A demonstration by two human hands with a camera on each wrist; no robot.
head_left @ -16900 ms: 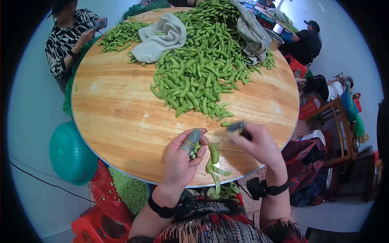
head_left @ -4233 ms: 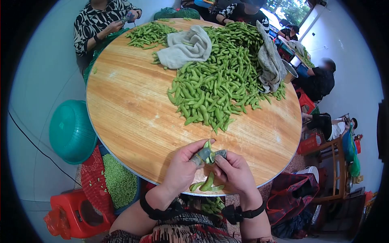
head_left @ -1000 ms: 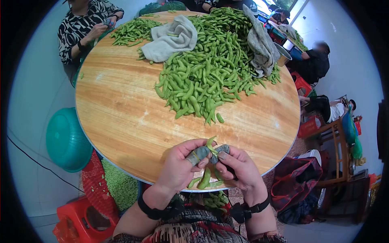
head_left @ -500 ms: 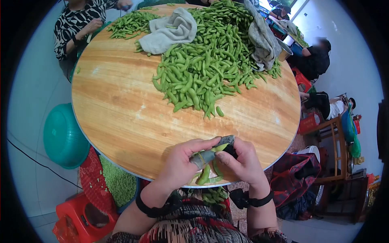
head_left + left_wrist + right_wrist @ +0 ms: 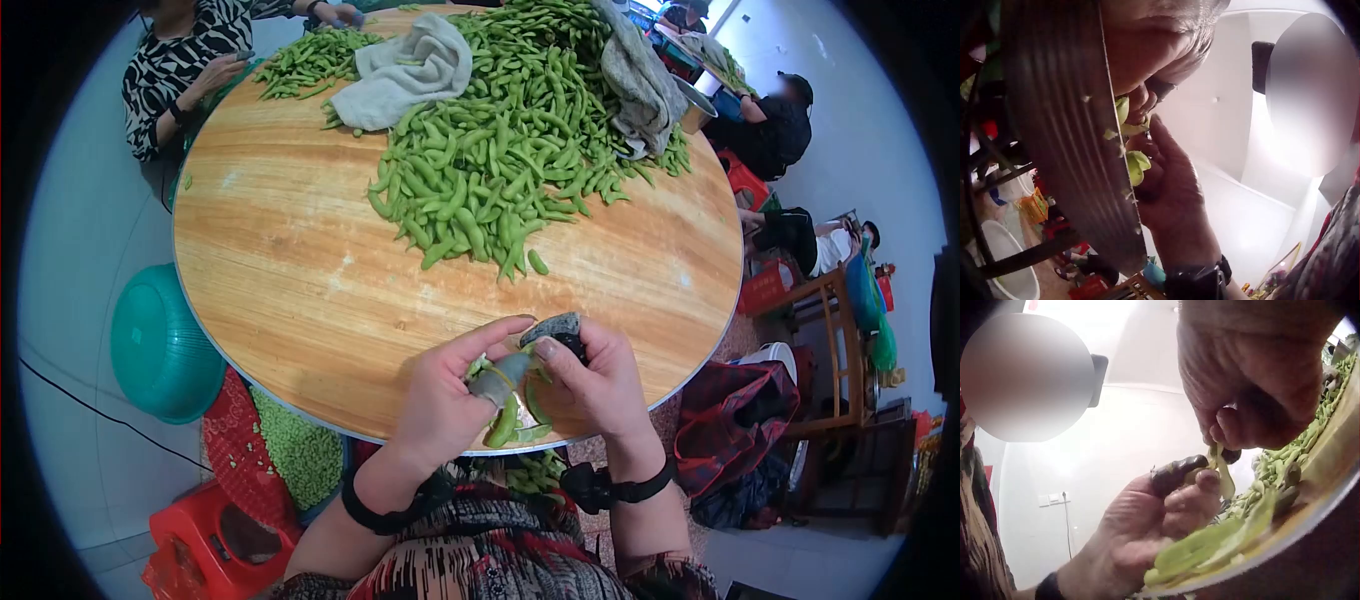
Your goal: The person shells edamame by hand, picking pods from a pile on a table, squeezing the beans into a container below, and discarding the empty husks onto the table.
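Note:
My left hand point(image 5: 440, 395), its thumb under a grey cover, pinches a green edamame pod point(image 5: 1225, 478) at the table's near edge. Opposite it, my right hand point(image 5: 605, 385) grips the same pod between thumb and a dark-covered finger. In the head view the fingers hide most of this pod. Pale green beans point(image 5: 478, 366) show inside the curl of my left hand. Just below the hands, a plump pod point(image 5: 504, 424) and split pods point(image 5: 538, 402) lie on the wood. The right wrist view shows green pods point(image 5: 1204, 547) beside my left hand.
A large edamame heap point(image 5: 480, 180) covers the far middle of the round table point(image 5: 270, 260), with a white cloth point(image 5: 405, 75) and a grey cloth point(image 5: 645, 90) on it. Shelled beans point(image 5: 295, 445) fill a container below left, near a teal basin point(image 5: 165, 345). Other people sit around.
Earlier my right hand was apart from my left; now both meet at a pod. Over the last second the pod has dropped lower between the fingers. The person at far left has reached over the table.

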